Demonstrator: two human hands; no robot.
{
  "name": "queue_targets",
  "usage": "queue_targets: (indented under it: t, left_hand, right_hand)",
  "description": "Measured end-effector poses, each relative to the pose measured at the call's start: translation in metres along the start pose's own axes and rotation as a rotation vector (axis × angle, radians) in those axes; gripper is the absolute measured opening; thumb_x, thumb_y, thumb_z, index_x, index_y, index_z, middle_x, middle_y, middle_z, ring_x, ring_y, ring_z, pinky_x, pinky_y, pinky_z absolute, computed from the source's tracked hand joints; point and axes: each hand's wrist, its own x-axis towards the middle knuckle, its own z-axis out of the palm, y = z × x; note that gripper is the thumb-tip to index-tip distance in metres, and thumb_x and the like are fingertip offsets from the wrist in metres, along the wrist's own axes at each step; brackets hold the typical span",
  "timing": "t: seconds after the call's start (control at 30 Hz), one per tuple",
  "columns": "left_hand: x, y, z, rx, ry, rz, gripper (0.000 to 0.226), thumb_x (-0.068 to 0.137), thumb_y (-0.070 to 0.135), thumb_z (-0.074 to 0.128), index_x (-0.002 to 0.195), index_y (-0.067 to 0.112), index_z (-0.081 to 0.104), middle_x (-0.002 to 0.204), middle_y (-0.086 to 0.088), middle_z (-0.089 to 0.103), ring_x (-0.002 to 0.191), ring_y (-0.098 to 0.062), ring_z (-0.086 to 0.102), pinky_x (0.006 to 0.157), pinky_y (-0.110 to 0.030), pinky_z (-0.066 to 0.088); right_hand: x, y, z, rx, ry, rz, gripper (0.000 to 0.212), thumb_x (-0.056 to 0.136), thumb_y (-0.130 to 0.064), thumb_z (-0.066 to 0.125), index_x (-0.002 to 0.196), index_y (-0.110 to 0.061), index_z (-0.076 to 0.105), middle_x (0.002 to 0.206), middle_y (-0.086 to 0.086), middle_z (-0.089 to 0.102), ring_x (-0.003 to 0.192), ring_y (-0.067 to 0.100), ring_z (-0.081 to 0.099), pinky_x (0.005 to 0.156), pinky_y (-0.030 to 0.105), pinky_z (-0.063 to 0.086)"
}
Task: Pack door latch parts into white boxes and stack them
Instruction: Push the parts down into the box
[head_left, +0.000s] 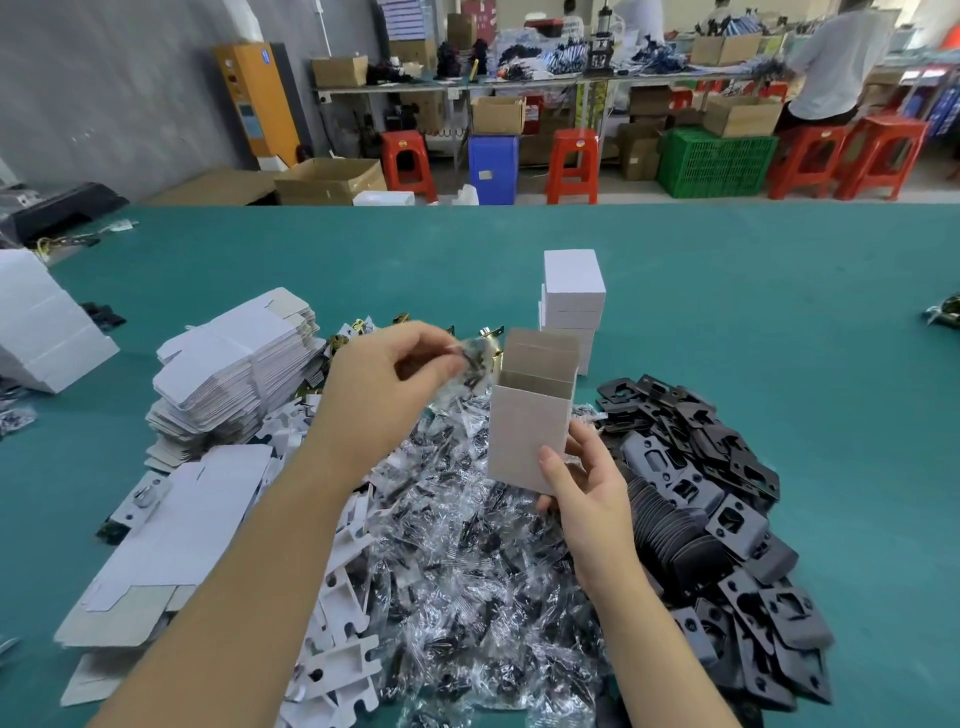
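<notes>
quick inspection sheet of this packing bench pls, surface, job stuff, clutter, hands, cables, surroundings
surface: teal cloth-covered table, largely bare at the far side
job's things: open white cardboard box held upright; stack of closed white boxes behind it; small clear plastic bag of dark screws beside the box's opening
clutter: heap of clear screw bags; pile of black metal plates; flat white box blanks
hands: left hand pinches the bag; right hand grips the box
cables: nothing seen on the table
surroundings: red plastic stools, green crate

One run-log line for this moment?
left hand: pinches screw bag | right hand: holds open white box | bag beside box mouth, not in
</notes>
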Motion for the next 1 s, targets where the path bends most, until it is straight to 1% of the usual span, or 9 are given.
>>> queue_targets:
  t: [0.03,0.1,0.23,0.33,0.4,0.53,0.67,0.83,1.0]
  left_hand:
    - [0.002,0.008,0.003,-0.002,0.01,0.036,0.01,0.089,0.015,0.077,0.094,0.024,0.078,0.078,0.017,0.073,0.058,0.001,0.057,0.055,-0.01,0.043]
    - [0.006,0.023,0.01,0.036,0.016,0.097,0.007,0.089,0.019,0.078,0.094,0.024,0.078,0.076,0.017,0.073,0.059,0.0,0.058,0.057,-0.013,0.044]
    - [0.013,0.039,0.025,0.321,-0.077,0.189,0.01,0.095,0.026,0.07,0.101,0.025,0.078,0.09,0.011,0.076,0.074,-0.011,0.065,0.073,-0.034,0.055]
    - [0.017,0.045,0.033,0.532,-0.213,0.167,0.021,0.102,0.027,0.058,0.113,0.031,0.075,0.107,0.006,0.074,0.098,-0.021,0.065,0.085,-0.041,0.053]
    - [0.017,0.048,0.035,0.627,-0.263,0.15,0.027,0.104,0.027,0.052,0.119,0.036,0.072,0.113,0.006,0.072,0.106,-0.022,0.063,0.089,-0.04,0.052]
    - [0.021,0.053,0.036,0.74,-0.37,0.108,0.033,0.107,0.025,0.046,0.124,0.042,0.069,0.121,0.006,0.067,0.112,-0.022,0.061,0.091,-0.039,0.052]
    - [0.025,0.057,0.042,0.859,-0.503,0.091,0.04,0.104,0.017,0.046,0.123,0.045,0.067,0.116,0.006,0.065,0.109,-0.025,0.061,0.084,-0.039,0.054]
    - [0.023,0.049,0.049,0.782,-0.527,0.129,0.04,0.1,0.01,0.045,0.119,0.034,0.07,0.115,0.004,0.072,0.104,-0.026,0.062,0.088,-0.04,0.052]
    - [0.017,0.039,0.048,0.577,-0.473,0.096,0.037,0.101,0.011,0.043,0.125,0.025,0.067,0.121,0.003,0.072,0.11,-0.02,0.064,0.094,-0.039,0.052]
  right_hand:
    - [-0.001,-0.001,0.0,-0.007,-0.01,-0.003,0.044,0.098,-0.027,0.07,0.14,-0.035,0.057,0.107,-0.012,0.073,0.062,0.012,0.061,0.059,0.023,0.054]
    - [-0.003,-0.003,0.002,-0.013,-0.04,-0.03,0.042,0.094,-0.035,0.071,0.133,-0.045,0.06,0.108,-0.012,0.074,0.062,0.014,0.059,0.058,0.026,0.054]
    - [-0.005,-0.009,0.003,-0.006,-0.08,-0.05,0.035,0.089,-0.042,0.07,0.113,-0.065,0.063,0.108,-0.01,0.074,0.06,0.014,0.057,0.057,0.026,0.054]
    - [-0.005,-0.009,0.002,-0.007,-0.078,-0.053,0.035,0.088,-0.041,0.071,0.114,-0.063,0.064,0.107,-0.01,0.073,0.062,0.013,0.058,0.057,0.025,0.053]
    - [-0.005,-0.008,0.002,-0.018,-0.077,-0.053,0.035,0.088,-0.041,0.071,0.117,-0.06,0.064,0.104,-0.01,0.073,0.063,0.014,0.058,0.057,0.026,0.053]
    - [-0.004,-0.006,0.002,-0.049,-0.071,-0.059,0.038,0.088,-0.041,0.07,0.123,-0.053,0.063,0.101,-0.007,0.073,0.064,0.016,0.059,0.058,0.029,0.054]
    - [-0.004,-0.007,0.003,-0.076,-0.074,-0.062,0.037,0.088,-0.042,0.07,0.121,-0.057,0.062,0.102,-0.003,0.071,0.063,0.017,0.057,0.059,0.031,0.054]
    - [-0.004,-0.006,0.002,-0.085,-0.083,-0.075,0.037,0.089,-0.043,0.069,0.123,-0.055,0.061,0.101,-0.004,0.072,0.061,0.016,0.058,0.058,0.029,0.053]
    - [-0.004,-0.006,0.002,-0.076,-0.092,-0.077,0.036,0.089,-0.042,0.069,0.116,-0.064,0.062,0.102,-0.006,0.073,0.062,0.016,0.059,0.056,0.026,0.053]
